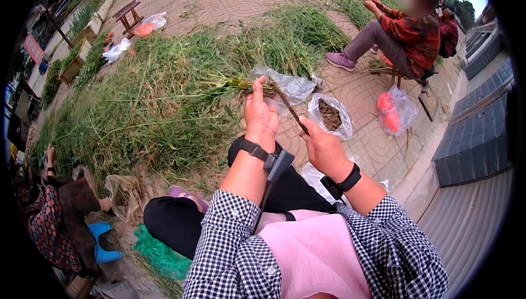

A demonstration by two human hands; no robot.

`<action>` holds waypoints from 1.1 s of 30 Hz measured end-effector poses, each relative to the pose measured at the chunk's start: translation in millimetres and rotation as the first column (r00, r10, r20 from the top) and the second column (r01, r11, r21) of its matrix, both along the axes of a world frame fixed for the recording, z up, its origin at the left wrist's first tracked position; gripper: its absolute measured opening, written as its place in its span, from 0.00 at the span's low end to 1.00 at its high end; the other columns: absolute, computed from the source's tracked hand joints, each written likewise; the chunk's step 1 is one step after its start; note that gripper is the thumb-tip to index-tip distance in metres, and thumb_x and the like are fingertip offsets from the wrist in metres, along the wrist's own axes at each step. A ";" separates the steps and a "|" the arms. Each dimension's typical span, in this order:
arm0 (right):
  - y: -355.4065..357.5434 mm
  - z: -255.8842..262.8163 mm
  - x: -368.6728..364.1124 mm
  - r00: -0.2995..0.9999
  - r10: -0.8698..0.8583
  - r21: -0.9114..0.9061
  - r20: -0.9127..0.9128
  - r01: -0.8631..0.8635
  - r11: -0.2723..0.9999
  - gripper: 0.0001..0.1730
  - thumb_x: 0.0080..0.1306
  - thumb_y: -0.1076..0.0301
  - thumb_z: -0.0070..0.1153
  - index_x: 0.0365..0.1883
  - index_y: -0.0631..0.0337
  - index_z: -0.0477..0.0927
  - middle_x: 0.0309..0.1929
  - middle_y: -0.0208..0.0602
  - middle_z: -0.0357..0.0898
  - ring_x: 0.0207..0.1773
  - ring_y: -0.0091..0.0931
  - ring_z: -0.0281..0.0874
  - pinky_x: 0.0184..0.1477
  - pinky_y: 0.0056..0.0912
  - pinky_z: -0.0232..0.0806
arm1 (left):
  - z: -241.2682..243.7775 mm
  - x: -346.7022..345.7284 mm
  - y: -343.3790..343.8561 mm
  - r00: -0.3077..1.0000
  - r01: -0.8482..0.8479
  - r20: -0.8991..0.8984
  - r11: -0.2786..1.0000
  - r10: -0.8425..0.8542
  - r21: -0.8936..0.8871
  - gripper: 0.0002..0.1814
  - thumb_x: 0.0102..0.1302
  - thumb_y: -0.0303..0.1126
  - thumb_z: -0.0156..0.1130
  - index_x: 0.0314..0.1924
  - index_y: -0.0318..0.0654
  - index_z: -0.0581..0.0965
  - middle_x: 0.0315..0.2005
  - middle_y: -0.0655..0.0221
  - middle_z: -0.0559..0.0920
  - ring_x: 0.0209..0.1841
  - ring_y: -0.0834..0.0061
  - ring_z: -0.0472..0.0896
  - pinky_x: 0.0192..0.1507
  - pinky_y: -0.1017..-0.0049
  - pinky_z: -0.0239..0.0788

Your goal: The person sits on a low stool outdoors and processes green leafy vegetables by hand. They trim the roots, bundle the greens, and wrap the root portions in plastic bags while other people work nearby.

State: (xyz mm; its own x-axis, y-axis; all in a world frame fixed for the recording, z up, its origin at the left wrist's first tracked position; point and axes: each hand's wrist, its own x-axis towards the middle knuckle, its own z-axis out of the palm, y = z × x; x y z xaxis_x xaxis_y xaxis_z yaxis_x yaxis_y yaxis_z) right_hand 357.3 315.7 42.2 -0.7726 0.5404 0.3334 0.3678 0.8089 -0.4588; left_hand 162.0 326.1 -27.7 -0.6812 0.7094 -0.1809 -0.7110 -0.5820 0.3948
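Note:
My left hand [261, 110] is raised and holds a bundle of green grass stalks [234, 84] by its base, the leafy ends pointing left. In my right hand [322, 145] is a thin dark brown stick-like strip [289, 103], whose upper end touches or nearly touches the bundle's base. What exactly the strip is, I cannot tell. Just behind it lies a clear plastic bag [287, 85] on the paving. To the right, an open clear bag [350, 120] holds brown, soil-like matter [329, 115].
Cut grass [164, 114] is heaped ahead and left. One person [407, 40] sits at upper right, near a bag with pink contents [390, 112]; another [53, 221] sits at lower left by a blue plastic stool [100, 243]. Green plastic [160, 253] lies beside my knee; shutters [472, 138] stand right.

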 end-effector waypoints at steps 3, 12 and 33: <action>-5.2 -0.3 0.6 1.000 0.014 -0.033 0.007 -0.014 0.999 0.26 0.64 0.78 0.53 0.62 0.59 0.69 0.39 0.43 0.83 0.38 0.41 0.83 0.38 0.38 0.75 | -2.3 -0.2 1.0 1.000 -0.007 0.012 1.000 0.007 -0.014 0.16 0.70 0.44 0.63 0.50 0.43 0.78 0.50 0.77 0.80 0.51 0.76 0.76 0.51 0.65 0.70; -12.6 -1.4 10.8 0.992 0.068 0.055 0.109 -0.074 0.996 0.28 0.64 0.80 0.53 0.64 0.57 0.69 0.38 0.45 0.83 0.38 0.39 0.84 0.37 0.37 0.75 | 3.2 -2.5 -4.9 0.999 -0.023 0.026 0.999 0.024 -0.038 0.16 0.70 0.44 0.63 0.50 0.42 0.78 0.51 0.72 0.80 0.55 0.72 0.75 0.59 0.64 0.67; -0.4 -22.0 7.0 0.997 0.057 0.072 -0.053 -0.053 0.996 0.37 0.60 0.83 0.48 0.70 0.54 0.66 0.42 0.44 0.72 0.37 0.43 0.76 0.36 0.42 0.71 | 0.5 -3.5 -4.6 0.993 0.010 0.119 0.998 -0.018 0.069 0.12 0.72 0.43 0.59 0.44 0.43 0.79 0.46 0.73 0.80 0.51 0.72 0.77 0.56 0.63 0.71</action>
State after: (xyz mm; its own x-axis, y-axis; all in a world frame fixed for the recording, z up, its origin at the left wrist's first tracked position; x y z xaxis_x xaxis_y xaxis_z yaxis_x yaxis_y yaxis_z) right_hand 364.3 315.2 20.2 -0.7799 0.4716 0.4115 0.2981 0.8580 -0.4183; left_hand 158.5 321.5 -27.2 -0.6473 0.7322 -0.2116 -0.7591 -0.5942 0.2660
